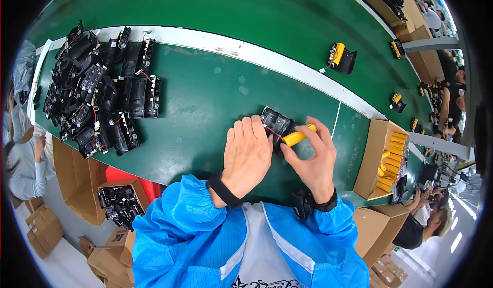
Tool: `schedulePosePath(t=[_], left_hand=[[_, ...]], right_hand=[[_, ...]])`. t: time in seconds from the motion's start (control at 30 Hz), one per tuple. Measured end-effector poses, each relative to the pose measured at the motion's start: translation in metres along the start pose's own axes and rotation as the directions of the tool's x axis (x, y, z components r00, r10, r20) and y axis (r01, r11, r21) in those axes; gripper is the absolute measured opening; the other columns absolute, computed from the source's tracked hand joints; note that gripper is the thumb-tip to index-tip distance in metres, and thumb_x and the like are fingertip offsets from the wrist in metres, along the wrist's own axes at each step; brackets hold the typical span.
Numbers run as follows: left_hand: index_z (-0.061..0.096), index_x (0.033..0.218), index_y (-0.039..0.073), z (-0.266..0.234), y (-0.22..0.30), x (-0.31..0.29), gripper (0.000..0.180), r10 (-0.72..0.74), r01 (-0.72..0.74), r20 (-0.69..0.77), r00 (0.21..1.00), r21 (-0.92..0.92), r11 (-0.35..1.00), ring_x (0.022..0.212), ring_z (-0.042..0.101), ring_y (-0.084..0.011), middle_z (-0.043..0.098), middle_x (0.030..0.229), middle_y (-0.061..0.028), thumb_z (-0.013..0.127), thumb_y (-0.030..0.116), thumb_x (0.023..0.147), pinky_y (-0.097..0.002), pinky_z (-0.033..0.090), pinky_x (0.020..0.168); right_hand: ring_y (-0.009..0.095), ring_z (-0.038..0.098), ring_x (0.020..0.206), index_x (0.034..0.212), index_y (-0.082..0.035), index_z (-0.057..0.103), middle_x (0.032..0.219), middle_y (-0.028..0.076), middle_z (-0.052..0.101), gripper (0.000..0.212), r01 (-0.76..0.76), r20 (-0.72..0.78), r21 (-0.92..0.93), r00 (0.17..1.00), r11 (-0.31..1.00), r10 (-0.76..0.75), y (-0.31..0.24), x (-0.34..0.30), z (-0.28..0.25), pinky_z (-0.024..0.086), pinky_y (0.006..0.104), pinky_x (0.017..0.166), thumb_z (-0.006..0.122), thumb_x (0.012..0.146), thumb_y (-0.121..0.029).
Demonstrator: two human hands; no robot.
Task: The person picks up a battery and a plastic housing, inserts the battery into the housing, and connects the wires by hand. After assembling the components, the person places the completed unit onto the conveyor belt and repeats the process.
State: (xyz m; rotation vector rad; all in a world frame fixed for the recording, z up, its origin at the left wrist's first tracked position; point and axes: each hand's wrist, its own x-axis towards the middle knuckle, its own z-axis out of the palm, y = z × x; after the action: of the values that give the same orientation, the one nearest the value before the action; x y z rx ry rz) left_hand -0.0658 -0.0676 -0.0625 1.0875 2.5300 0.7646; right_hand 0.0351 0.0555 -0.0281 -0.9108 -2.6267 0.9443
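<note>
In front of me on the green bench lies a black plastic housing [278, 121] with a small circuit board along one edge and a thin red wire. My left hand [247, 157] grips its left side, back of the hand up, the thumb partly hidden. Between the thumb and fingers of my right hand [317, 159] is a yellow cylindrical battery [300, 135], held tilted at the housing's right side. How far the battery sits inside the housing is hidden by my fingers.
A heap of similar black housings [92, 90] covers the bench's left end. To the right stands a cardboard box [364, 170] of yellow batteries [393, 157]. Past a white rail [226, 45], a housing with a yellow battery [341, 58] rests on the green belt [287, 26]. Other people work on both sides.
</note>
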Motion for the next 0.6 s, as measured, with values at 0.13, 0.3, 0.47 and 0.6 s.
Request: schedulePosePath(t=[0.13,0.3,0.47,0.6], left_hand=[[0.046,0.124,-0.010,-0.004,0.000,0.001,0.050,-0.003,0.003,0.054,0.999,0.010,1.000,0.092,0.054,-0.0334,0.053,0.101,-0.0201,0.067,0.012,0.083,-0.0410,0.045,0.081],[0.043,0.129,-0.012,-0.007,-0.015,-0.001,0.057,0.055,-0.053,0.048,0.997,-0.025,0.998,0.090,0.056,-0.0319,0.054,0.099,-0.0187,0.067,0.012,0.083,-0.0393,0.048,0.078],[0.037,0.139,-0.010,-0.036,-0.029,-0.005,0.067,0.108,-0.058,0.196,0.975,-0.247,0.967,0.094,0.062,-0.0388,0.053,0.110,-0.0204,0.068,0.004,0.081,-0.0454,0.053,0.080],[0.038,0.142,-0.005,-0.052,-0.034,-0.008,0.068,0.139,-0.088,0.222,0.965,-0.225,0.970,0.087,0.066,-0.0404,0.053,0.118,-0.0194,0.069,0.003,0.082,-0.0458,0.056,0.075]], right_hand=[[0.034,0.063,0.114,0.107,0.000,0.068,0.136,0.022,0.054,0.044,0.077,-0.058,0.125,0.996,0.989,-0.071,-0.010,-0.002,0.012,0.051,0.0374,0.095,0.084,0.067,-0.008],[0.036,0.063,0.114,0.110,0.000,0.069,0.140,0.023,0.052,0.044,0.183,-0.157,0.178,0.975,0.967,-0.155,-0.008,-0.003,0.036,0.052,0.0382,0.094,0.083,0.068,-0.006],[0.038,0.061,0.117,0.114,0.001,0.067,0.144,0.024,0.046,0.047,0.186,-0.017,0.135,0.983,0.973,-0.185,-0.013,-0.009,0.040,0.051,0.0404,0.098,0.081,0.070,-0.004],[0.040,0.058,0.120,0.115,0.002,0.067,0.146,0.025,0.041,0.048,0.171,0.092,0.078,0.980,0.982,-0.178,-0.024,-0.007,0.041,0.051,0.0415,0.098,0.080,0.070,-0.002]])
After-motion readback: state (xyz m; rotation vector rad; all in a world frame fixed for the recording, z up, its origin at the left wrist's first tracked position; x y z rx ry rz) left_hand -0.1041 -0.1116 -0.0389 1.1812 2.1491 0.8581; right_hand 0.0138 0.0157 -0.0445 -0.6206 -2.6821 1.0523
